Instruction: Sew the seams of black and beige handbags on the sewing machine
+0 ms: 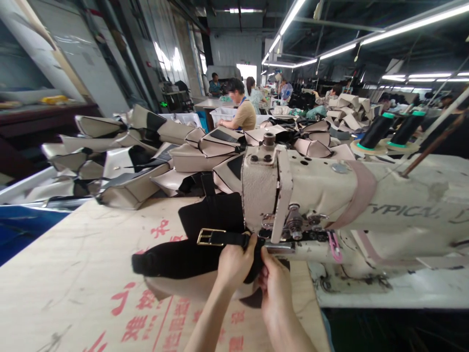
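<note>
A black and beige bag piece [172,261] lies on the wooden tabletop, its right end under the head of a sewing machine [315,190]. Across it runs a black strap with a gold buckle [211,237]. My left hand [236,261] presses on the bag piece, thumb and fingers closed around its edge near the strap. To the right, my right hand [273,278] pinches the same edge just below the machine's presser area. The needle and the stitch point are hidden behind the machine head and my fingers.
Beige and black bag bodies [135,181] are heaped behind the tabletop [84,274], which carries red printed characters. Black thread cones [377,131] stand at the right. A seated person [242,110] works farther back. A blue sheet [29,227] hangs at left.
</note>
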Motion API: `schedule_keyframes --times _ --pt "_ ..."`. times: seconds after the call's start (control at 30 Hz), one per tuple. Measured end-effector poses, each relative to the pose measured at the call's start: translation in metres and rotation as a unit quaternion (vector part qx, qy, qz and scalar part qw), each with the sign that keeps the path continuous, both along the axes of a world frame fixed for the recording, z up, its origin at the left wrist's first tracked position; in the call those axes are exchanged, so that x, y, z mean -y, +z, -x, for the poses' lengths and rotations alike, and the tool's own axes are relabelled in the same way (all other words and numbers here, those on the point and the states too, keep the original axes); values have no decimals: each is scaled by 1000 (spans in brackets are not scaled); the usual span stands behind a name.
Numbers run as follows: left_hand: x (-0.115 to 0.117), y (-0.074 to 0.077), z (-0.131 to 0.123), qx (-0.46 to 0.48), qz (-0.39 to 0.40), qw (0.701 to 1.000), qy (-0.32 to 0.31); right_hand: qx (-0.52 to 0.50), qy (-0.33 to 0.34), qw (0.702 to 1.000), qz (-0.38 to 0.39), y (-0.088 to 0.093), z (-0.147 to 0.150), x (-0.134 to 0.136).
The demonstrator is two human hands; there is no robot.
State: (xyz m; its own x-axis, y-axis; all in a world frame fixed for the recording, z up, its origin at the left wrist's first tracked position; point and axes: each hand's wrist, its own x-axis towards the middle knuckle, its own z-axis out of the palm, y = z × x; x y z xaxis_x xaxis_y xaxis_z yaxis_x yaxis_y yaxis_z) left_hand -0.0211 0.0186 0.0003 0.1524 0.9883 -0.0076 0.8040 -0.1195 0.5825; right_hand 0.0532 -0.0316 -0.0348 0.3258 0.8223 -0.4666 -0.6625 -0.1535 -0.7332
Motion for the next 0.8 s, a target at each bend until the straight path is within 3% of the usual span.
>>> schedule_keyframes --times 0.07,0.1,0.13,0.17,0.23,0.3,0.33,0.37,0.43,0.53,0.63,0.7,0.8 --pt "0 0 0 3 -4 1000 -4 154 63 986 -27 4 -22 14" --pt "0 0 0 3 -5 1000 -5 250 85 963 -52 7 -40 25" --pt "0 0 0 2 -7 1000 -4 353 82 929 -74 11 -61 37" --pt "-1 0 0 -1 -8 1000 -2 459 38 884 -83 15 -86 50" --pt "-1 -1 0 -10 -10 1000 1 641 -96 753 -108 23 -143 76" --pt "-3 -2 -1 -22 -10 1000 7 768 -233 590 -88 29 -201 98" --pt "-3 -3 -1 -26 -9 1000 9 804 -265 529 -53 31 -227 106" --pt "-4 -3 -1 -31 -7 999 11 827 -275 489 -27 32 -250 113" --pt "-6 -3 -1 -35 -4 999 13 861 -228 454 -10 31 -282 121" --pt "-8 -3 0 -35 -5 999 8 889 -155 428 -53 18 -299 126" --pt "-9 -4 0 -37 -5 999 6 898 -187 392 -72 -9 -295 128" --pt "-8 -4 0 -38 -7 999 8 898 -196 386 -73 -30 -289 130" --pt "-7 -4 0 -34 -16 999 6 888 -189 409 -91 -50 -280 133"
